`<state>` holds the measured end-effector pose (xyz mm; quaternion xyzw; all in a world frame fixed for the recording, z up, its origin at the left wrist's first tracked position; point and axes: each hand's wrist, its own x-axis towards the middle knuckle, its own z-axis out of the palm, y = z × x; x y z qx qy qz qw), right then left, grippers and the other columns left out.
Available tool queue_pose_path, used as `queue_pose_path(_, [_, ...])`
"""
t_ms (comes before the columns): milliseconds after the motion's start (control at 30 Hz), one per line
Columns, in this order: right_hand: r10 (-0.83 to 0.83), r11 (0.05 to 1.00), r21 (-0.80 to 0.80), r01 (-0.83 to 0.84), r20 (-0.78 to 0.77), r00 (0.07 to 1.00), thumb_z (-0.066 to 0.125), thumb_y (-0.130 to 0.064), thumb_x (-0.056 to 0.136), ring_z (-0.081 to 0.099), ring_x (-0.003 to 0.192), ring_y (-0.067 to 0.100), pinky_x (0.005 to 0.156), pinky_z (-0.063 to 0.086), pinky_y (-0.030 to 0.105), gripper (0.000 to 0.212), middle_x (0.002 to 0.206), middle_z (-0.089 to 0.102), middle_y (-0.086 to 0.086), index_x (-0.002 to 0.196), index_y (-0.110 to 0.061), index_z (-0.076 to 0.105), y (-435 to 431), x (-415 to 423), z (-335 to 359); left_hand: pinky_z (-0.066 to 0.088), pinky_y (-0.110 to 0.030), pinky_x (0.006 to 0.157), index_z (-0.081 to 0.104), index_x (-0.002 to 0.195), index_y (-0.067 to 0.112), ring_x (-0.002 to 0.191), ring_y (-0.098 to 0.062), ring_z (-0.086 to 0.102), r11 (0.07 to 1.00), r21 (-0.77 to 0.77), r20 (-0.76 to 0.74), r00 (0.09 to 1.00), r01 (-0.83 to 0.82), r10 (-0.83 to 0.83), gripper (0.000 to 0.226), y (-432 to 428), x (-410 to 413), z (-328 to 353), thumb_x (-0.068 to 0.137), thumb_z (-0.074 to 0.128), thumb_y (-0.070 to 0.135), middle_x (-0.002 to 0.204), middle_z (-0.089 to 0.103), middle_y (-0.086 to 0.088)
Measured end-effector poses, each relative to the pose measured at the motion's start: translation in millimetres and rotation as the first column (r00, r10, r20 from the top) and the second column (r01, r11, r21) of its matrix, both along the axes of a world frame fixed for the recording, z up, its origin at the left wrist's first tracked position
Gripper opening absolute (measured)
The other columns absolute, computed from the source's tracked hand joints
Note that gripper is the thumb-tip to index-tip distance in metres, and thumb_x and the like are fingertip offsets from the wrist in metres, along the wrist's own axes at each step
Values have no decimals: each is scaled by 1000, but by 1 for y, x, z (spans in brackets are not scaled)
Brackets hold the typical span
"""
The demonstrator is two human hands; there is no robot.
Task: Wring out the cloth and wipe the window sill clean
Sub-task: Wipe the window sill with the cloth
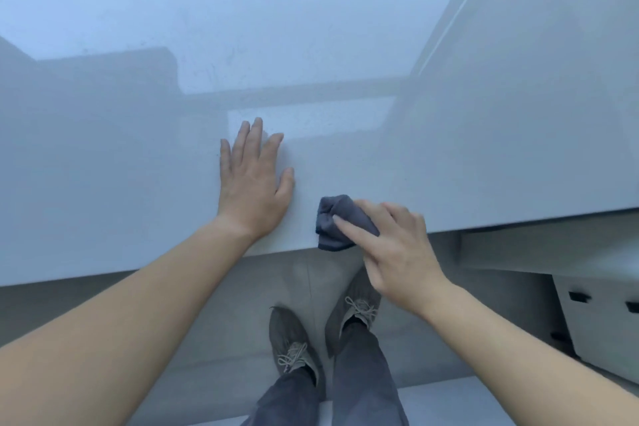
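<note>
1. Left hand (254,180) flat, palm down, fingers spread on the glossy white window sill (484,114), grasping nothing.
2. Right hand (397,249) at 4 o'clock from the left, pinching a bunched dark grey cloth (337,223) between thumb and fingers.
3. Cloth pressed on the sill's near edge, lower corner hanging just over the lip, close beside the left thumb at 4 o'clock.
4. Below at 6 o'clock, grey laced shoes (294,346) on the floor (221,304).
</note>
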<state>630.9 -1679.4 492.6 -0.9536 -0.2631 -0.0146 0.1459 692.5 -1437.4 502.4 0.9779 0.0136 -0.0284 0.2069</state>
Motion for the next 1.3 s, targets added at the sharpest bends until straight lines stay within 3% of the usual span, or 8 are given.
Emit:
queue_pose_path(200, [-458, 887, 57, 458, -4, 889, 51, -13, 78, 44, 105, 34, 81, 31, 41, 59, 136, 52, 6, 134, -31, 59, -27, 29, -1, -6, -46, 122, 32, 149, 17, 152, -21, 0, 997, -63, 10, 999, 47, -46, 53, -36, 25, 0, 98, 42, 30, 164, 12, -8])
queue_pose_path(400, [-42, 999, 24, 41, 29, 999, 58, -9, 72, 49, 105, 32, 79, 31, 38, 62, 137, 53, 2, 130, -32, 62, -39, 17, -2, -9, -48, 121, 27, 151, 20, 152, -21, -4, 997, -7, -24, 996, -83, 82, 55, -54, 67, -3, 99, 38, 35, 165, 7, -6])
queue_pose_path(567, [-514, 856, 73, 513, -6, 858, 49, -13, 80, 39, 107, 30, 84, 35, 45, 59, 135, 52, 4, 134, -34, 58, -54, 106, -5, -12, -46, 120, 24, 153, 22, 152, -17, -8, 996, 37, -73, 994, -82, 85, 61, -52, 71, -14, 96, 38, 38, 166, 3, -3])
queue_pose_path(633, [-453, 890, 73, 451, 17, 891, 49, -9, 78, 39, 107, 30, 82, 33, 44, 62, 137, 52, 4, 135, -32, 58, -42, 110, -6, -12, -45, 121, 25, 153, 22, 152, -16, -7, 996, 33, -63, 994, -89, 91, 62, -54, 71, -15, 94, 36, 41, 166, 4, -2])
queue_pose_path(800, [3, 1000, -2, -3, 68, 998, 61, -11, 74, 46, 105, 30, 78, 28, 37, 62, 136, 54, 2, 132, -33, 60, -45, 107, -5, -10, -45, 121, 27, 153, 23, 152, -14, -5, 994, 27, -54, 993, -107, 108, 64, -57, 71, -14, 93, 26, 44, 166, 5, -1])
queue_pose_path(1000, [-459, 884, 75, 462, -54, 887, 45, -14, 82, 42, 111, 34, 85, 34, 44, 60, 139, 49, 3, 138, -34, 54, -30, 192, -2, -8, -45, 121, 29, 152, 23, 152, -12, -6, 992, 52, -51, 992, -111, 114, 64, -57, 71, -12, 92, 23, 48, 166, 5, 1])
queue_pose_path(1200, [97, 995, 7, -97, 32, 995, 56, -14, 75, 45, 107, 30, 79, 29, 38, 64, 140, 50, 1, 135, -34, 56, -27, 175, -5, -5, -46, 122, 29, 152, 23, 152, -13, -5, 990, 86, -55, 991, -116, 121, 65, -59, 72, -12, 92, 25, 47, 166, 5, 0])
queue_pose_path(1300, [-87, 996, -21, 87, 34, 996, 52, -14, 79, 44, 109, 32, 82, 30, 40, 61, 139, 50, 1, 137, -35, 54, -36, 232, -7, -4, -47, 122, 28, 152, 23, 152, -14, -5, 988, 109, -54, 992, -112, 118, 64, -60, 72, -12, 92, 26, 47, 166, 6, -1])
